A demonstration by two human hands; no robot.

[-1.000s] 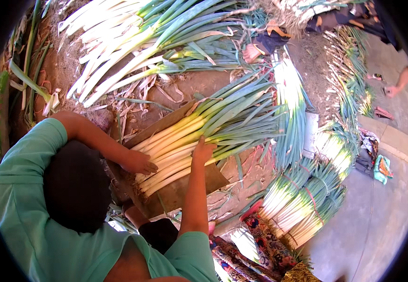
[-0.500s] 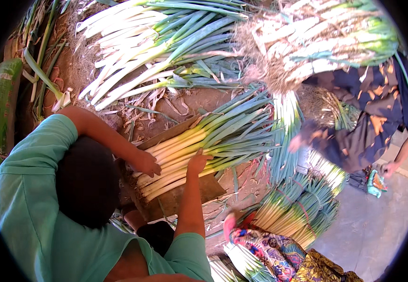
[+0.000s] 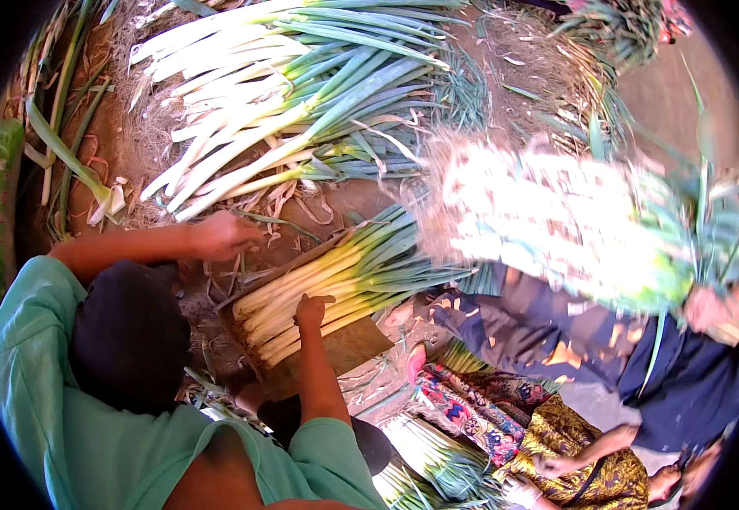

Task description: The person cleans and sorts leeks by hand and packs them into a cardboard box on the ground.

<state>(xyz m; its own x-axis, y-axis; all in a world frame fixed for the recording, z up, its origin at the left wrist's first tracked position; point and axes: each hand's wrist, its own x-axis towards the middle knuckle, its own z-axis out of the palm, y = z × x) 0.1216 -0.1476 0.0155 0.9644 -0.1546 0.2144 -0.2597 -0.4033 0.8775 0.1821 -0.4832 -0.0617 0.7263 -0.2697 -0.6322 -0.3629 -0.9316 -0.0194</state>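
Long green onions lie side by side in a shallow brown wooden tray, white ends to the left and green leaves to the right. My right hand rests on the pale stalks, its index finger stretched out. Above the tray's far left side, my left hand is off the stalks with its fingers curled in; whether anything is inside them is hidden. Beyond it lies a broad spread of cleaned green onions on the ground.
At right, a co-worker in dark patterned clothes carries a large blurred bundle of rooted onions over the leaf ends. Another person's floral cloth and more onions are at lower right. Loose stalks lie at far left.
My left hand has lifted off the stalks and moved up and left. The right hand has shifted left along them. The co-worker's rooted bundle has come down toward the tray's right end.
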